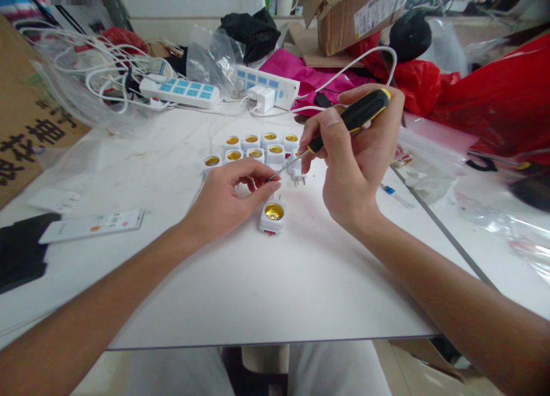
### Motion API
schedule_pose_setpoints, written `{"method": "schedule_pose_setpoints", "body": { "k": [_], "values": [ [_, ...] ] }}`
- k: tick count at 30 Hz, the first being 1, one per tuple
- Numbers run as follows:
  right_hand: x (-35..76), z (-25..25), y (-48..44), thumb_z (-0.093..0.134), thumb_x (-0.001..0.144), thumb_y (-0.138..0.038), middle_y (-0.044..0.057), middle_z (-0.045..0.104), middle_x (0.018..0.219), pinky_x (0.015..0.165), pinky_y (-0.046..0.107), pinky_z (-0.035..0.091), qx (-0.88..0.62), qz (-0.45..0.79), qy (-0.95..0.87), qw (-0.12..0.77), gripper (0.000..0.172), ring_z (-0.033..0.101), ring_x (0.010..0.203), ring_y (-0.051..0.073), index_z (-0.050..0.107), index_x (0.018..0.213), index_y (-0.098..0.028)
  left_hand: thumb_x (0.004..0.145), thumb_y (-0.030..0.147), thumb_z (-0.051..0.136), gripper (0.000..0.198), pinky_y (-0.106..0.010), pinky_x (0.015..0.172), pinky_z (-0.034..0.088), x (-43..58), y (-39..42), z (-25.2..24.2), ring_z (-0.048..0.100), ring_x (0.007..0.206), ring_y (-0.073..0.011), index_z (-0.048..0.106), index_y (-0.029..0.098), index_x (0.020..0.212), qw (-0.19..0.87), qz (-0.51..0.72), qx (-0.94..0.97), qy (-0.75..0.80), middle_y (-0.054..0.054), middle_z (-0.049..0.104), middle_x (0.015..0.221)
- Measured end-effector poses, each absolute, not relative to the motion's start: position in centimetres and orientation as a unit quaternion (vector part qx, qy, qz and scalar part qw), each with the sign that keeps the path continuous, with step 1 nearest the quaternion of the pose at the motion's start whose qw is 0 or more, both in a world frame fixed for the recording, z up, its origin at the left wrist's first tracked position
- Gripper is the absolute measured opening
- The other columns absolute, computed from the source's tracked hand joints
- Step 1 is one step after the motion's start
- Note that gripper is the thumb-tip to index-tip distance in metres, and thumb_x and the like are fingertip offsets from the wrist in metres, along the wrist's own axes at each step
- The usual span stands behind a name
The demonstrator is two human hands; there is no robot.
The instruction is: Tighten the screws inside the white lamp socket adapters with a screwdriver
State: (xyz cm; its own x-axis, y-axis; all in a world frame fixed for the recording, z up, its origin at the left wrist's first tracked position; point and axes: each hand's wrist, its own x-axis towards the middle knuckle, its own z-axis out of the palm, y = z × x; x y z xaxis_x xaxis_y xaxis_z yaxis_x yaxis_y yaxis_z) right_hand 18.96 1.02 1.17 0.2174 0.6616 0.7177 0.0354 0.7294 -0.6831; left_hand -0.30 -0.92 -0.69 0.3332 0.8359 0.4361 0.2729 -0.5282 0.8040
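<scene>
My right hand [358, 149] is wrapped round the black-and-yellow handle of a screwdriver [367, 110]. Its thin shaft slants down to the left. At the shaft's tip, the thumb and fingertips of my left hand [234, 189] are pinched together; anything between them is too small to make out. Just below the left fingertips, a white plug-in lamp socket [274, 217] with a gold threaded inside and a red switch rests on the table, its prongs pointing away from me. Behind my hands stand several similar lamp sockets [251, 142] in rows, one partly hidden by the right fingers.
Two white power strips [180, 92] with tangled cables lie at the back. A cardboard box [361, 18], a black bag [253, 32] and red bags [485, 81] crowd the far side. At left is a flat white box [92, 226]; the table's front edge [258, 344] is near my lap.
</scene>
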Motion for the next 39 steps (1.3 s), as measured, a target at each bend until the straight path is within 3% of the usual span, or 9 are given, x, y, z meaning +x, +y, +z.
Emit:
{"method": "schedule_pose_setpoints", "body": {
  "k": [14,23,32,39],
  "values": [
    [19.2,1.4,1.0,0.079,0.100,-0.061,-0.002,0.068,0.085,0.043,0.028,0.048,-0.300,0.218,-0.587,0.720,0.038,0.070,0.067,0.019,0.051,0.110,-0.037,0.096,0.033,0.087,0.011,-0.032,0.075,0.056,-0.3,-0.7,-0.9,0.074,0.083,-0.0182,0.085,0.022,0.099,0.316,0.434,0.748,0.391,-0.003,0.084,0.092],
    [19.1,1.2,1.3,0.081,0.098,-0.064,-0.004,0.063,0.080,0.042,0.029,0.048,-0.299,0.222,-0.584,0.721,0.044,0.071,0.066,0.019,0.048,0.108,-0.036,0.098,0.035,0.086,0.013,-0.035,0.081,0.059,-0.5,-0.7,-0.9,0.078,0.096,-0.0221,0.091,0.025,0.106,0.309,0.433,0.756,0.382,-0.005,0.088,0.106],
    [18.0,1.8,0.5,0.077,0.108,-0.036,-0.008,0.073,0.080,0.039,0.024,0.048,-0.192,0.268,-0.569,0.753,0.030,0.067,0.054,0.011,0.047,0.107,-0.030,0.096,0.029,0.087,0.013,-0.034,0.082,0.059,-0.5,-0.5,-0.8,0.078,0.098,-0.0223,0.092,0.023,0.106,0.303,0.459,0.749,0.369,-0.007,0.088,0.108],
    [18.1,1.9,0.1,0.077,0.107,-0.047,-0.005,0.076,0.084,0.039,0.028,0.051,-0.219,0.280,-0.582,0.732,0.032,0.073,0.056,0.017,0.048,0.106,-0.033,0.093,0.031,0.091,0.019,-0.031,0.078,0.059,-0.5,-0.6,-1.0,0.077,0.088,-0.0190,0.090,0.025,0.112,0.317,0.444,0.738,0.396,-0.003,0.087,0.102]
  ]
}}
